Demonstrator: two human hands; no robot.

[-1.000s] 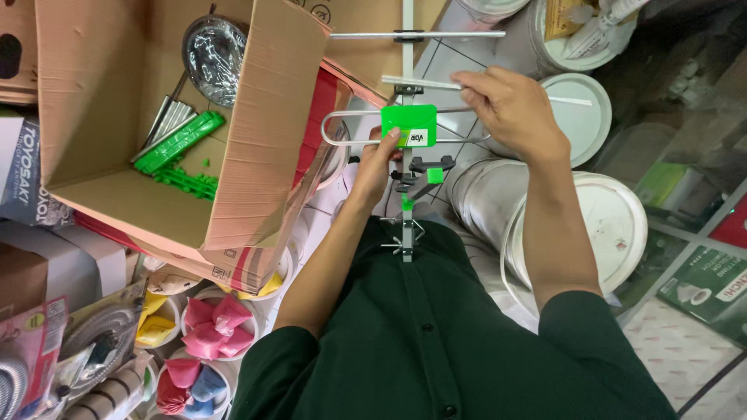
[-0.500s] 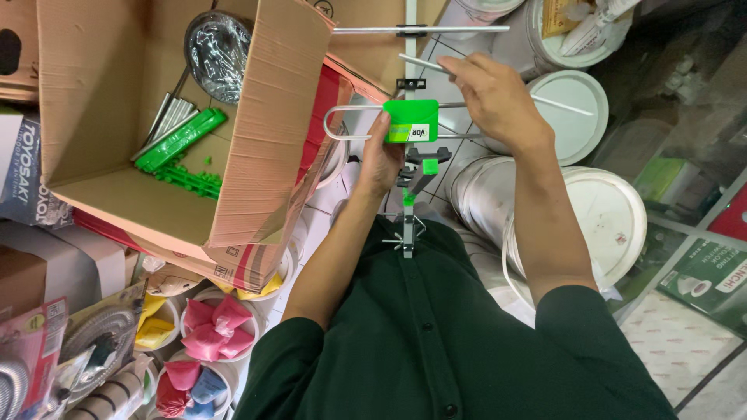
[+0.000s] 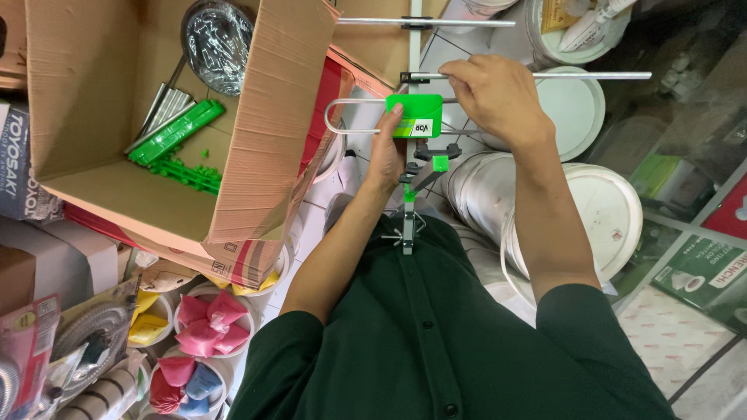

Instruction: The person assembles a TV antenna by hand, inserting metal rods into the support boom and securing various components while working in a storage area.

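Here your left hand (image 3: 387, 152) grips the antenna's green box (image 3: 415, 117), fingers wrapped behind it. Your right hand (image 3: 498, 97) pinches a metal rod (image 3: 591, 75) between its fingers.

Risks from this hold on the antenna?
1. The right hand grips a thin cross rod near the boom; pressure there may bend it or twist it out of line.
2. The long rods reach toward the open cardboard box and the white buckets, so turning the antenna could snag them.
3. The left hand steadies only the green junction box, so the frame may pivot.
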